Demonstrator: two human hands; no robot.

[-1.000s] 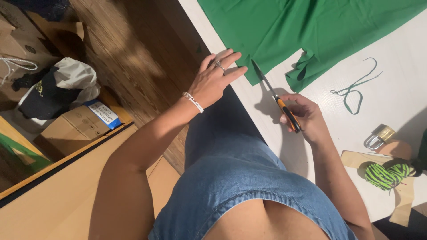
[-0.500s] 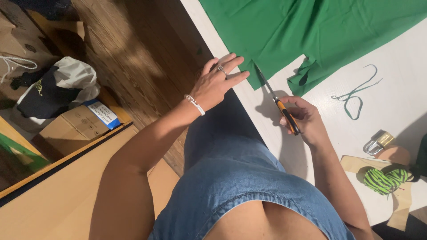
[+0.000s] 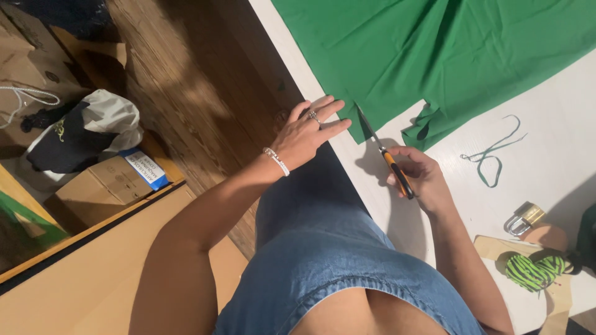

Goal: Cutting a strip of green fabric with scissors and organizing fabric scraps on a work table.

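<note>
Head view: I see the right hand point(image 3: 417, 177) clenched around orange-handled scissors point(image 3: 386, 155), blades at the near edge of the green fabric point(image 3: 434, 56) spread on the white table point(image 3: 559, 155). My left hand point(image 3: 308, 132) lies flat and released, fingertips touching the fabric's corner (ring and bracelet visible). A thin green strip point(image 3: 492, 156) and brass padlock point(image 3: 523, 218) lie nearby.
</note>
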